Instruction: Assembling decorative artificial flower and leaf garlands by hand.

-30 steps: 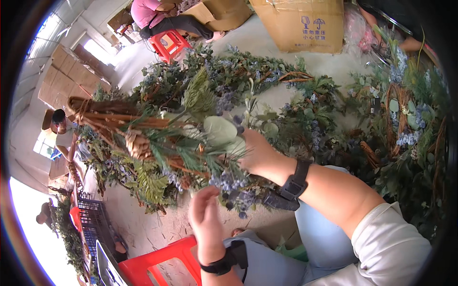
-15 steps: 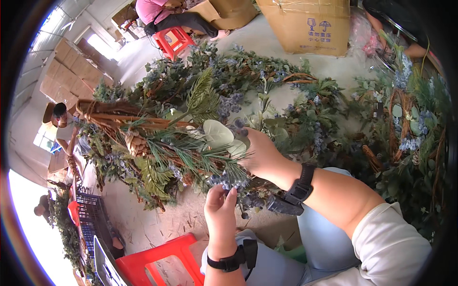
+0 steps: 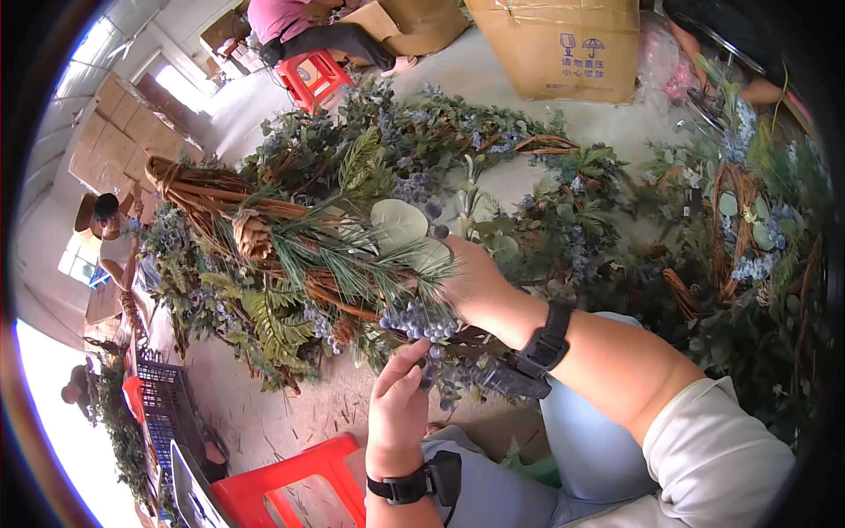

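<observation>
Viewing from the head camera, a twig wreath [image 3: 290, 255] dressed with pine sprigs, a pine cone [image 3: 253, 236] and pale round leaves [image 3: 398, 224] is seen held above the lap. The right hand [image 3: 475, 282] is closed around the wreath's lower right edge, and the frame is steadied by it. The left hand [image 3: 400, 405] is raised from below, its fingertips [image 3: 414, 356] pinched on a cluster of blue berries [image 3: 421, 324] hanging from the wreath. More finished wreaths [image 3: 748, 238] are laid on the floor beyond, beside a cardboard box [image 3: 563, 44]. A red stool [image 3: 290, 480] is visible at the lower edge. Berries could be stripped from the stem if the pinch is pulled too hard, and the wreath could tilt if the right-hand hold is loosened.
</observation>
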A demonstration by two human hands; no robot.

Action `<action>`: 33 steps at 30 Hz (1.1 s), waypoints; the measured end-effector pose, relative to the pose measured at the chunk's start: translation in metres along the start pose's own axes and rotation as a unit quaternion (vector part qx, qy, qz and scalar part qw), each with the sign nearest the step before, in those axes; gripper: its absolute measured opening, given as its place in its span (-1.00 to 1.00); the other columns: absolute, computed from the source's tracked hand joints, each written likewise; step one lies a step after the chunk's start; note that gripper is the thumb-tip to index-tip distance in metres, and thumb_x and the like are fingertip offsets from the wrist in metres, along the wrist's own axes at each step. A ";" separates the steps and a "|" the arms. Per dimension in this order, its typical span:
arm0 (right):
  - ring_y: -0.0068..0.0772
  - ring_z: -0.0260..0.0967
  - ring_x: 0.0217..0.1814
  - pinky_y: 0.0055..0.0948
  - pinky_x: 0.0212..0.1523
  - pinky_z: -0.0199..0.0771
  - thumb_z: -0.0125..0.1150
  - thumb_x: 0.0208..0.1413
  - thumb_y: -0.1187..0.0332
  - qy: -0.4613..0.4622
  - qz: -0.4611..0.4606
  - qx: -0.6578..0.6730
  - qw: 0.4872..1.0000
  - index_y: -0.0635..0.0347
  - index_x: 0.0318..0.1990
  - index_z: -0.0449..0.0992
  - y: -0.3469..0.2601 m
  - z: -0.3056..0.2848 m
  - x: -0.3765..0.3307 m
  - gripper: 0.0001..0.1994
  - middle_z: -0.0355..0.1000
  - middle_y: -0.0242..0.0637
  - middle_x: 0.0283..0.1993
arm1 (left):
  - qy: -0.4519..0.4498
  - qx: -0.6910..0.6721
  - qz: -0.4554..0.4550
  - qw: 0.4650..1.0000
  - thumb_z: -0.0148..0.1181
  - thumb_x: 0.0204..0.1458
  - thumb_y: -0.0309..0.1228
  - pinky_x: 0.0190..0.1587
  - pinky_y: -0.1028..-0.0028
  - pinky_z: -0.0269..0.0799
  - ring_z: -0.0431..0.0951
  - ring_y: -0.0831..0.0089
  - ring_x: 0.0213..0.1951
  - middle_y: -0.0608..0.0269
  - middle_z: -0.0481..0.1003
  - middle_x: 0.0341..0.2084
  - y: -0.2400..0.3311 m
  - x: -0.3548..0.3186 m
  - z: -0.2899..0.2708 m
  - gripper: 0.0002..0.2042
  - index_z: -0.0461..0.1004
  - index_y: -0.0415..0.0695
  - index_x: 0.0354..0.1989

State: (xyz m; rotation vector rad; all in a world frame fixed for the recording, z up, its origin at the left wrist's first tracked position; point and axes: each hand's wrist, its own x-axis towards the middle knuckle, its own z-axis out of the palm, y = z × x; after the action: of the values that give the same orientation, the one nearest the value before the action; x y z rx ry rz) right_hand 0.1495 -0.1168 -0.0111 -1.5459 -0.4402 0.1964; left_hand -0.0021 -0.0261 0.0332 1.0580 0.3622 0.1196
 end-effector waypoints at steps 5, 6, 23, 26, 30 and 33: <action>-0.02 0.38 -0.18 -0.32 -0.16 0.37 0.22 -0.23 0.36 0.025 -0.039 0.028 0.999 0.36 -0.01 0.30 0.023 0.010 0.006 -0.46 0.41 0.06 -0.24 | -0.039 -0.119 -0.077 0.989 -0.06 -0.03 -0.43 -0.25 0.45 0.33 0.40 0.46 -0.32 0.22 0.42 -0.39 -0.003 0.005 -0.017 -0.86 0.35 -0.23 -0.37; -0.03 0.40 -0.23 -0.33 -0.21 0.39 0.21 -0.25 0.37 0.031 -0.037 -0.065 0.997 0.36 -0.02 0.31 0.021 0.008 0.003 -0.47 0.42 0.05 -0.27 | 0.006 -0.038 -0.096 0.995 -0.05 0.00 -0.40 -0.32 0.51 0.32 0.40 0.50 -0.38 0.24 0.41 -0.45 -0.001 0.005 -0.016 -0.86 0.36 -0.20 -0.36; 0.10 0.32 -0.22 -0.13 -0.25 0.32 0.15 -0.32 0.37 -0.138 -0.004 -0.207 0.969 0.22 -0.21 0.38 0.000 0.018 -0.032 -0.62 0.40 0.03 -0.36 | -0.070 0.561 -0.007 0.825 0.20 -0.15 -0.33 -0.18 0.42 0.33 0.47 0.39 -0.24 0.11 0.51 -0.33 -0.023 0.025 -0.057 -0.70 0.46 -0.22 -0.23; 0.09 0.32 -0.22 -0.13 -0.26 0.32 0.17 -0.35 0.38 -0.162 -0.037 -0.227 0.960 0.18 -0.20 0.38 0.027 0.018 -0.028 -0.60 0.40 0.02 -0.37 | -0.107 0.566 -0.165 0.800 0.13 -0.08 -0.17 -0.11 0.42 0.30 0.44 0.35 -0.18 0.13 0.48 -0.23 -0.015 0.022 -0.039 -0.59 0.42 -0.19 -0.11; 0.07 0.34 -0.24 -0.14 -0.27 0.34 0.16 -0.37 0.41 -0.197 -0.045 -0.245 0.948 0.19 -0.16 0.38 0.018 0.020 -0.032 -0.56 0.40 0.02 -0.37 | -0.141 0.626 -0.320 0.697 -0.02 -0.05 0.07 -0.06 0.32 0.26 0.41 0.15 -0.12 0.00 0.44 -0.16 -0.016 0.020 -0.032 -0.41 0.29 -0.13 0.05; 0.06 0.35 -0.25 -0.15 -0.27 0.35 0.15 -0.33 0.39 -0.187 -0.044 -0.276 0.942 0.21 -0.19 0.41 0.024 0.032 -0.032 -0.61 0.40 0.05 -0.38 | -0.159 0.730 -0.282 0.602 -0.18 -0.05 0.20 0.07 0.28 0.17 0.28 -0.01 0.05 -0.21 0.32 -0.05 -0.038 0.015 -0.045 -0.25 0.21 -0.30 0.06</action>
State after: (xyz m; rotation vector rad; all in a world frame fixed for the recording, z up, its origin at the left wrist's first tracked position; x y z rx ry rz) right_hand 0.1116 -0.0990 -0.0411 -2.0400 -0.9233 0.3184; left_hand -0.0064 -0.0035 -0.0227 2.4779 0.4263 -1.1543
